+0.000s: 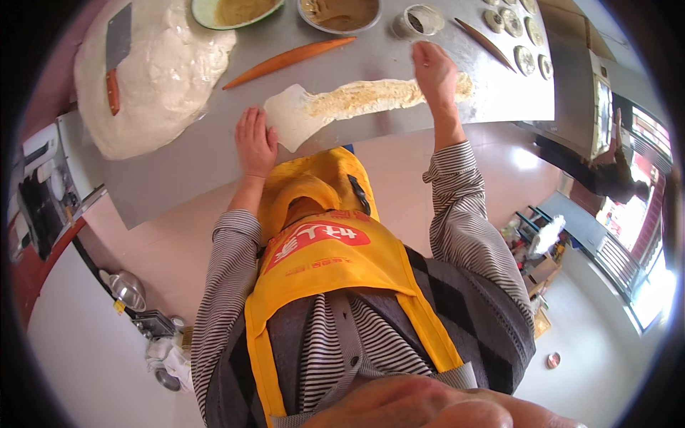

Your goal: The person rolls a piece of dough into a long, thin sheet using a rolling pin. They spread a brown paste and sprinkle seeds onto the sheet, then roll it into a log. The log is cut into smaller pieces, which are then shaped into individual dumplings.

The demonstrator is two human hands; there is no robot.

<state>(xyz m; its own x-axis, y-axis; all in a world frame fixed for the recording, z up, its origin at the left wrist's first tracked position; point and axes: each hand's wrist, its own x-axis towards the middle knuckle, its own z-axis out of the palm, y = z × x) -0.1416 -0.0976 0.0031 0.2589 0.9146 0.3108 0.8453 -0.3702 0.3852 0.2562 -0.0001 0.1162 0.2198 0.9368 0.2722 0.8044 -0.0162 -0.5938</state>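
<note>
A long strip of flattened dough (369,99) lies across the metal worktop (166,184), coated with a tan paste along most of its length. Its wide left end is bare and pale. My left hand (256,142) rests on the worktop against that end, fingers extended, holding nothing visible. Over the strip's right part is my right hand (436,72), its fingers bunched together; whether a pinch of something is inside them is hidden. Just beyond it stands a clear plastic cup (397,25) with dark contents.
A large dough mass (176,69) bears a cleaver (119,45). Beyond the strip are a tapered wooden rolling pin (289,60), a green-rimmed bowl (206,23) and a paste-filled metal bowl (342,30). Another tapered pin (486,45) lies near several round dough cakes (524,60). A person (610,179) is far right.
</note>
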